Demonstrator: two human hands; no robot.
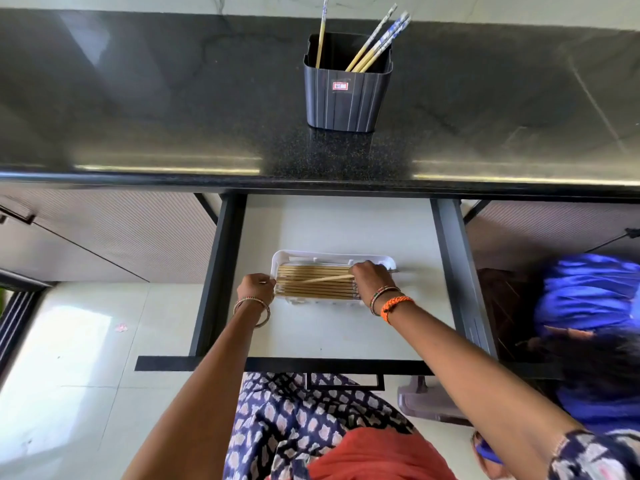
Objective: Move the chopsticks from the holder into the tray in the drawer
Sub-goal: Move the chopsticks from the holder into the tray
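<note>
A dark plastic holder [347,95] stands on the black counter with several chopsticks [377,41] leaning in it. Below, in the open drawer [346,330], a white tray [304,257] holds a flat row of several wooden chopsticks [311,289]. My right hand [372,279] is at the tray's right end, fingers curled round one chopstick [325,279] that lies slanted across the row. My left hand [255,286] holds the tray's left edge, fingers curled against it.
The drawer has dark metal sides [221,271] and a dark front rail [284,363]. The counter's front edge [311,180] overhangs the drawer's back. A person in blue [585,306] crouches at the right beside an open cabinet. A plastic stool [426,400] stands on the floor.
</note>
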